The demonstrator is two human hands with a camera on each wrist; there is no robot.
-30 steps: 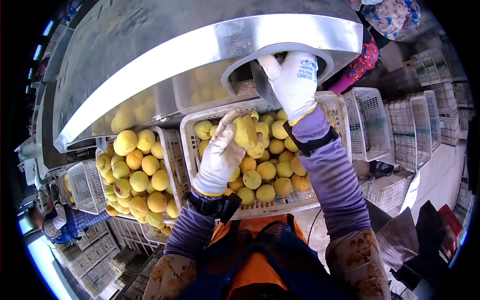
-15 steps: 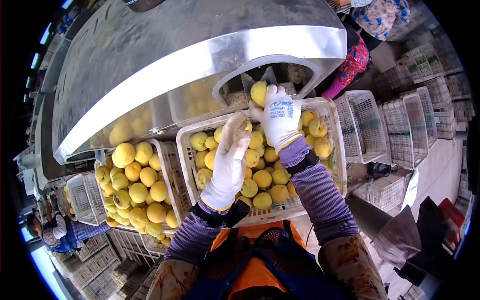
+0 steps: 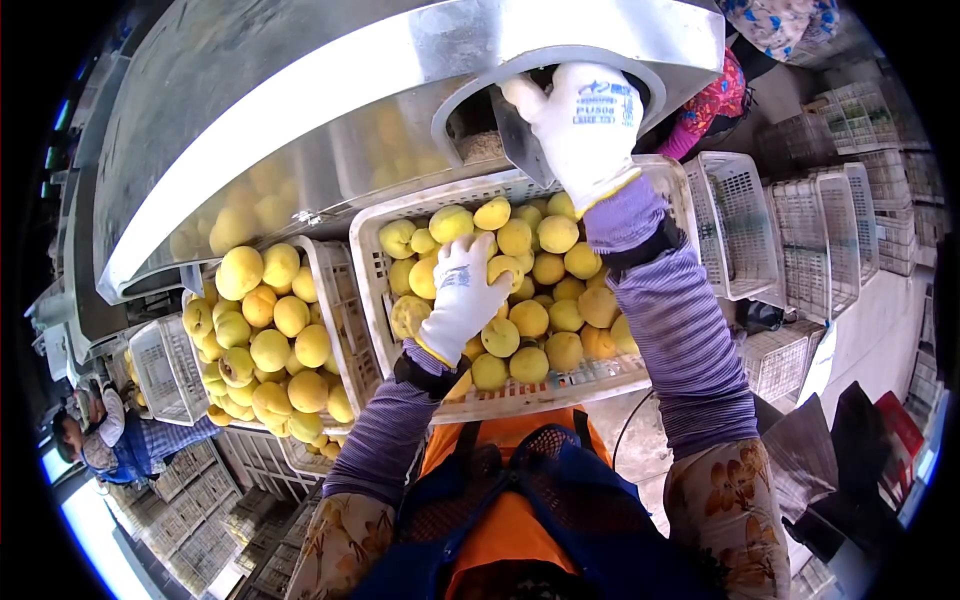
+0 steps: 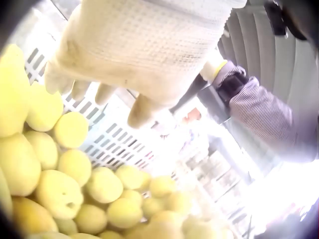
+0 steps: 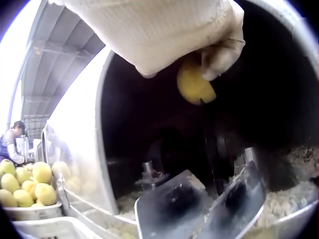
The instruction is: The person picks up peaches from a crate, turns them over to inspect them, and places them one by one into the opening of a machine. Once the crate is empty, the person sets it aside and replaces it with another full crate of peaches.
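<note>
In the head view, the gloved right hand (image 3: 590,125) reaches into the round opening of a metal machine (image 3: 300,110). The right wrist view shows that hand (image 5: 174,35) gripping a yellow fruit (image 5: 192,84) in the dark opening, above two angled metal plates (image 5: 174,209). The gloved left hand (image 3: 463,300) lies with spread fingers over yellow fruits (image 3: 528,318) in a white crate (image 3: 520,402). Seen from the left wrist, the left hand (image 4: 134,55) hangs over the crate, its fingers apart and no fruit visible in it.
A second crate of fruit (image 3: 268,350) stands at the left. Empty white crates (image 3: 735,225) line the right side. One person in bright sleeves (image 3: 710,110) is beyond the machine, and another person (image 3: 125,440) is at the far left. Shredded matter (image 5: 294,199) lies inside the opening.
The right hand has moved from the front of the opening up into it with the fruit. The left hand has come down onto the crate's fruits, its fingers now spread.
</note>
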